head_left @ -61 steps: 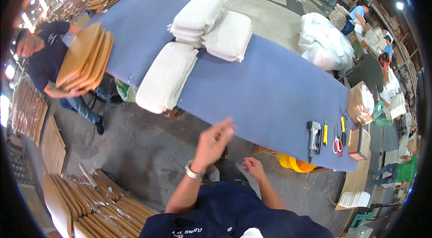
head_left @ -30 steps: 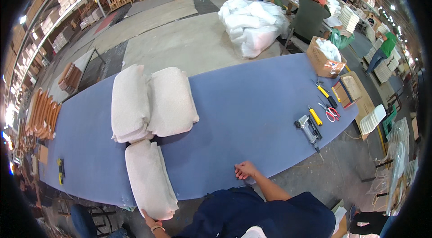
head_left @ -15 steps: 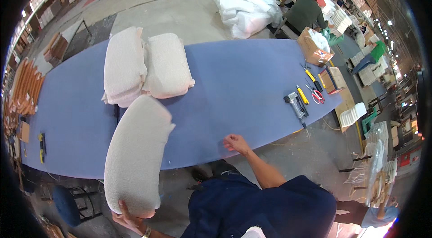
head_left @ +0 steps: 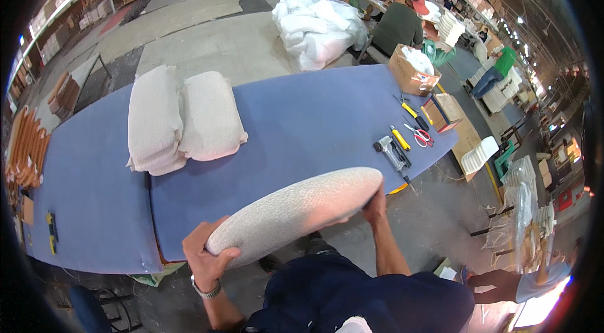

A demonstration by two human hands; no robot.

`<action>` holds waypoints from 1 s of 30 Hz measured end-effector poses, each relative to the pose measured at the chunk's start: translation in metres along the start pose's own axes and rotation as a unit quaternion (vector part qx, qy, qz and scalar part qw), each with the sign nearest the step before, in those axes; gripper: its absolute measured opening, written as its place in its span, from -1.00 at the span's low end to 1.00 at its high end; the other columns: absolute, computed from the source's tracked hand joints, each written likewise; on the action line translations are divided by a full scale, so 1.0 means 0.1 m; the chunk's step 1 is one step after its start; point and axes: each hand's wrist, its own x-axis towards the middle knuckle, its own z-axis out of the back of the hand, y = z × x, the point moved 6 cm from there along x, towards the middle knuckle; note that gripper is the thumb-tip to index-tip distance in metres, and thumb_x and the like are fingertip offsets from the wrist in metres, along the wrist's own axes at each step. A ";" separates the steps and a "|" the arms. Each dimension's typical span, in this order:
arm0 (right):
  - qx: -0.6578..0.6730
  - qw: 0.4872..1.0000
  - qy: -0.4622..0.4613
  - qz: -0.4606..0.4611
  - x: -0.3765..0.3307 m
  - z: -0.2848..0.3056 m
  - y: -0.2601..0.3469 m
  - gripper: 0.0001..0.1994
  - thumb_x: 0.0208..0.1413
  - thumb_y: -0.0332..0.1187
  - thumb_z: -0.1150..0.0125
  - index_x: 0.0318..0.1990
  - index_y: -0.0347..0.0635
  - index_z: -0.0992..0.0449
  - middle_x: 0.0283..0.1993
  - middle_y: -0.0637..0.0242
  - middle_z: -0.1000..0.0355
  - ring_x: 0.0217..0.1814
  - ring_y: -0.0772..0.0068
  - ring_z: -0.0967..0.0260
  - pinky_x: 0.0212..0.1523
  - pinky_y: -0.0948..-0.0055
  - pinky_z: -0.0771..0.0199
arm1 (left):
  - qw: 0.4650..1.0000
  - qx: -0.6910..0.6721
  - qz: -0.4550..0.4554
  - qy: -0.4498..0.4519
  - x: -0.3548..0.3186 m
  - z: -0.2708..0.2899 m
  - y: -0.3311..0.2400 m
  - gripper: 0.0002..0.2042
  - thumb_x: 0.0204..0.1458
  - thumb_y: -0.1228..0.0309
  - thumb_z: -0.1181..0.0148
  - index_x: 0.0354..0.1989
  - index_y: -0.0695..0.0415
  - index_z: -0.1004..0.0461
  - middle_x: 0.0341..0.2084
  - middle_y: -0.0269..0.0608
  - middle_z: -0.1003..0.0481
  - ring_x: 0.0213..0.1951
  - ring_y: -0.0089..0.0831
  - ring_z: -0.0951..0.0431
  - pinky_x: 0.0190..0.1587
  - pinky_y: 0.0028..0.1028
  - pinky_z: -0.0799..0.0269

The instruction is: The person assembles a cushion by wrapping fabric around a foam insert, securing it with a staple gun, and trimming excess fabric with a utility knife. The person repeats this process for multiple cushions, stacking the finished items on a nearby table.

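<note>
In a large workshop, just beyond both hands, a blue desk [head_left: 302, 125] is spread, while a beige cushion [head_left: 296, 210] is gripped endwise between the closed left hand [head_left: 204, 260] and right hand [head_left: 375, 199].

I see an off-white, finely speckled cushion [head_left: 296, 212] gripped between my left hand [head_left: 204, 260] and right hand [head_left: 375, 202]. Beyond both hands lies a flat blue-violet table [head_left: 302, 125], carrying stacked cushions [head_left: 182, 120] of the same pale cream. Past my right hand sit a yellow-handled tool [head_left: 400, 138], red-handled scissors [head_left: 420, 136] and a grey stapler [head_left: 389, 150]. Farther off on that side is a brown cardboard box [head_left: 412, 72]. My shirt [head_left: 365, 298] is dark navy
</note>
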 end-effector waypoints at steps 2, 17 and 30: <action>0.013 1.000 0.002 0.014 -0.07 0.22 0.36 -0.21 0.40 0.34 0.31 0.43 -0.14 -0.29 0.48 0.23 -0.29 0.48 0.13 -0.25 0.48 0.08 -0.19 | 1.000 -0.012 0.010 -0.005 0.18 -0.27 0.11 -0.34 -0.10 -0.15 -0.51 -0.18 0.34 -0.69 -0.49 -0.19 -0.59 -0.46 -0.47 -0.49 -0.38 -0.39 -0.36; -0.280 0.784 0.367 0.414 0.18 -0.46 2.57 -0.15 -0.24 -0.39 -0.64 0.35 -0.15 -0.45 0.41 0.01 -0.38 0.49 -0.08 -0.28 0.48 0.05 -0.23 | 0.929 -0.334 -0.025 -0.160 2.85 -3.38 0.32 -0.34 0.47 0.00 0.21 0.52 0.28 -0.03 0.48 -0.02 -0.10 0.44 -0.28 -0.15 0.48 -0.30 -0.04; -0.296 0.873 0.338 0.191 1.51 -0.15 0.96 -0.20 0.34 -0.02 -0.14 0.58 -0.18 0.02 0.68 -0.15 0.42 0.73 -0.19 0.54 0.62 0.01 0.39 | 0.969 -0.143 0.155 0.125 1.42 -5.45 1.17 -0.37 0.48 0.11 0.26 0.57 0.26 0.09 0.57 0.07 0.06 0.58 -0.16 0.11 0.56 -0.31 0.20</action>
